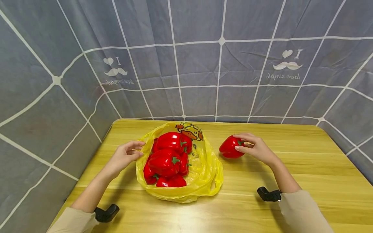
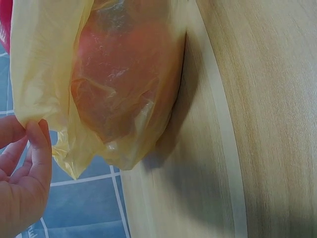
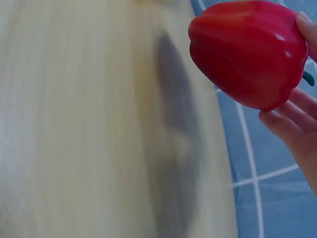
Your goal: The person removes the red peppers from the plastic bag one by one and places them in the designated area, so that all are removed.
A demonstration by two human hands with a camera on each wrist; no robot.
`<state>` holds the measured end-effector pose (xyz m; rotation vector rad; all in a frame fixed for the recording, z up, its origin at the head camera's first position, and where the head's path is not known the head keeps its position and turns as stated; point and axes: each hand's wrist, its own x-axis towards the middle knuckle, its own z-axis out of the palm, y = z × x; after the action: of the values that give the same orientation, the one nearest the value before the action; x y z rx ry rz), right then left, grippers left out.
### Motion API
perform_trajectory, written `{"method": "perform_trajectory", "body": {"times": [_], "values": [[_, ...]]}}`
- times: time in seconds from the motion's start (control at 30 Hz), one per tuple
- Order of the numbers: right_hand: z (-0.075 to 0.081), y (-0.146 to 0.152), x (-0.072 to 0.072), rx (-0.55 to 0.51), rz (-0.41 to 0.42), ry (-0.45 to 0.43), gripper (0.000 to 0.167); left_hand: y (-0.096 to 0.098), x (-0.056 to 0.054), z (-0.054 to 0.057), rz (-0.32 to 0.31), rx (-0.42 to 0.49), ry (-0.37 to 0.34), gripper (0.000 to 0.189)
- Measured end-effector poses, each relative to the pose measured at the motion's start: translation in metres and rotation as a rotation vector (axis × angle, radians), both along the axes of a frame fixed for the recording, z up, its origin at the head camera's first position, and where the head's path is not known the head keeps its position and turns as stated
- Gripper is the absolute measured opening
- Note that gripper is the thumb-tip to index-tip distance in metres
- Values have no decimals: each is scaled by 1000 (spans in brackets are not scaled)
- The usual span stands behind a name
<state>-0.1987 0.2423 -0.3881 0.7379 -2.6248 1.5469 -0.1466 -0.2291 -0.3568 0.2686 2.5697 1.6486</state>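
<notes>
A yellow plastic bag with a duck print lies with its mouth wide on the table, several red bell peppers with green stems piled inside. My left hand pinches the bag's left edge between thumb and fingers; in the left wrist view the thin film bunches at the fingertips. To the right of the bag, my right hand grips a single red bell pepper around its stem end. The right wrist view shows that pepper held above the tabletop, its shadow falling below.
The wooden table has a rounded back edge. A grey-blue curtain with white grid lines hangs behind and at both sides. Black wrist devices sit at both wrists, by beige sleeves.
</notes>
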Motion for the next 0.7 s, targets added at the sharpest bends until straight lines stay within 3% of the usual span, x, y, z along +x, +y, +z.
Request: {"method": "perform_trajectory", "body": {"times": [0.23, 0.7], "values": [[-15, 3, -4, 9, -86, -3, 42, 0, 0, 0, -6, 12, -4, 37], [-26, 4, -10, 14, -97, 112, 48, -2, 1, -2, -5, 10, -11, 38]]}}
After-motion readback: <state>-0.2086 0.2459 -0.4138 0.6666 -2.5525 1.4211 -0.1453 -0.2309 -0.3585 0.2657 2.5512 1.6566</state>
